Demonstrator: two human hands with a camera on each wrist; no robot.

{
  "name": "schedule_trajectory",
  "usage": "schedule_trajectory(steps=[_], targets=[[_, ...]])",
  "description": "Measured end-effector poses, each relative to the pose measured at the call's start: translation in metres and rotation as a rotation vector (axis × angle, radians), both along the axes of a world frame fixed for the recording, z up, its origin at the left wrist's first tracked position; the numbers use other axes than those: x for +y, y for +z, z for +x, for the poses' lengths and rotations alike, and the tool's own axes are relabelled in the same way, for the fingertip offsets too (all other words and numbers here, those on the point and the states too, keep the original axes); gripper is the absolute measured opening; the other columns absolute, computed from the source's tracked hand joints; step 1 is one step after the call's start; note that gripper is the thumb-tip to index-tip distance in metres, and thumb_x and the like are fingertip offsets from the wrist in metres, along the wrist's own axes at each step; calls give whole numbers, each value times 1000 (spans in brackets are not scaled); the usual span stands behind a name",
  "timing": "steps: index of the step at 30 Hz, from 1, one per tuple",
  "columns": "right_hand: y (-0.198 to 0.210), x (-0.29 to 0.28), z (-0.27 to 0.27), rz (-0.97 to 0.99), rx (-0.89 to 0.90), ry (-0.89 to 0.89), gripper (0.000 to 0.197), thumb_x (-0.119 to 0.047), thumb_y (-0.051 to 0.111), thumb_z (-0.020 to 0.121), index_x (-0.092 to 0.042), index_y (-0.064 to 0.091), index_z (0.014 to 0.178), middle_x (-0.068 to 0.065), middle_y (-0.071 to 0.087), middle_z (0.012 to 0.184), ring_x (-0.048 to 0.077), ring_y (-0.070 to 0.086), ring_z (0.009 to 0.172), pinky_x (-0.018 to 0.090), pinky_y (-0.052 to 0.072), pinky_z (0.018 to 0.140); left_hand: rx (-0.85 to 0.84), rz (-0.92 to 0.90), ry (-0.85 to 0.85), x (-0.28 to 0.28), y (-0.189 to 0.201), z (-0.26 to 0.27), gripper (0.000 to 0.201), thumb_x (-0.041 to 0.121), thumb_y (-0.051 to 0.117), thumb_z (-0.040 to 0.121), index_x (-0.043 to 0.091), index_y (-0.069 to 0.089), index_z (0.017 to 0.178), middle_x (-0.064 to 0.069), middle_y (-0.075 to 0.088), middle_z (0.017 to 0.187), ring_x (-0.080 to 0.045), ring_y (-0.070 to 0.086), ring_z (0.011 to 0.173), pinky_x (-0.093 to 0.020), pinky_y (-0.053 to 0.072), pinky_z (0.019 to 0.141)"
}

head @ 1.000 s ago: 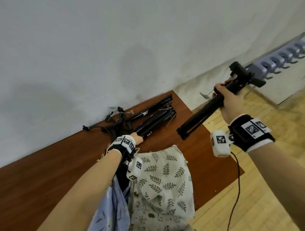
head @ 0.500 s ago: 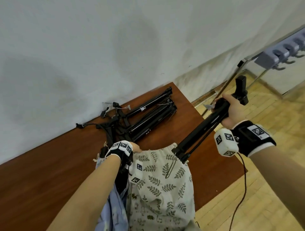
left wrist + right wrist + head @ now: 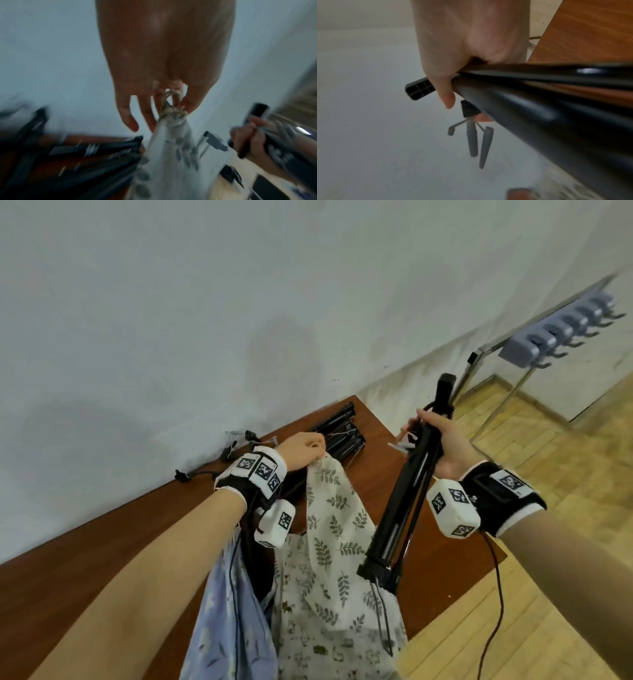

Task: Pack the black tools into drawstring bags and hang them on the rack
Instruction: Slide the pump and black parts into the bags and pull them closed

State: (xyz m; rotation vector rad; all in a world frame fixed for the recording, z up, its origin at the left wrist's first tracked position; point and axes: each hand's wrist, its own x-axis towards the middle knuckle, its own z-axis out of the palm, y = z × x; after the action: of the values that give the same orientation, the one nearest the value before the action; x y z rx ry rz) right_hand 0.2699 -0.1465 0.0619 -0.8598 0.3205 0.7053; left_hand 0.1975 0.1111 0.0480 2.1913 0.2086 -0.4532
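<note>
Now the right hand (image 3: 445,445) is wrapped around a folded black stand (image 3: 407,498) near its top, tilted steeply with its foot end down beside the leaf-print bag (image 3: 339,546). The left hand (image 3: 301,450) pinches that bag's cord (image 3: 171,106) and gathered top, lifting it above the table (image 3: 102,542). To go well, the bag's mouth probably needs spreading wider, then the stand's feet fed straight down inside it. More stands (image 3: 342,433) lie behind the bag, and the rack (image 3: 561,333) is well to its right.
</note>
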Motion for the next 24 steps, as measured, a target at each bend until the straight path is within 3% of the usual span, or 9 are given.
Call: schedule_trajectory(steps=[2,5,7,9,13,15,18,21,24], targets=[[11,6,-10,57,-38,35,19,-25,69,85,-12,56,85,5,58,84,20,61,77,41,42,107,-234,141,-156,-5,29,-1,14,13,44,95,17,54,86,-4,60,82,-19,54,74,-32,44,71],[31,19,-25,136,-111,87,14,-24,62,89,-12,56,89,5,59,81,19,60,76,34,57,76,-548,337,-224,-10,73,-6,18,14,40,97,15,57,93,-2,63,86,-18,56,75,-24,43,67],[38,23,-33,189,-121,108,16,-26,61,90,-11,56,92,5,57,82,18,58,79,30,54,66,-747,488,-298,-12,88,-11,18,13,42,97,14,60,95,1,64,84,-16,56,72,-25,43,70],[37,23,-38,213,-131,109,16,-26,62,89,-10,57,92,5,55,84,19,56,81,30,53,60,-803,589,-393,-11,82,-20,16,12,46,96,15,62,96,1,64,80,-17,57,70,-30,45,75],[18,14,-51,118,-149,95,15,-22,66,83,-10,58,88,7,55,82,20,55,79,33,53,67,-428,508,-389,-10,14,-59,10,14,43,96,15,52,92,-4,62,80,-23,58,70,-41,49,68],[2,7,-58,72,-119,92,15,-22,67,81,-10,58,84,8,55,82,20,51,76,30,49,69,-163,415,-333,-11,-27,-80,11,18,41,98,13,51,96,-10,62,85,-29,58,73,-39,49,68],[-22,0,-70,0,-76,89,14,-21,68,81,-11,57,82,8,55,80,20,49,72,30,47,69,152,379,-290,-18,-78,-103,10,23,47,95,15,52,92,-8,58,91,-26,53,75,-32,41,67],[-42,-7,-85,-27,-45,70,14,-20,66,83,-11,56,79,10,55,78,21,48,70,30,46,68,283,298,-174,-29,-112,-117,12,21,59,86,18,49,80,-3,52,84,-21,49,73,-30,39,65],[-53,-13,-95,-72,-24,45,15,-21,63,86,-11,55,78,9,55,77,21,48,68,31,45,67,347,185,-27,-40,-125,-125,16,21,65,82,19,52,73,1,54,76,-17,54,71,-33,51,71]])
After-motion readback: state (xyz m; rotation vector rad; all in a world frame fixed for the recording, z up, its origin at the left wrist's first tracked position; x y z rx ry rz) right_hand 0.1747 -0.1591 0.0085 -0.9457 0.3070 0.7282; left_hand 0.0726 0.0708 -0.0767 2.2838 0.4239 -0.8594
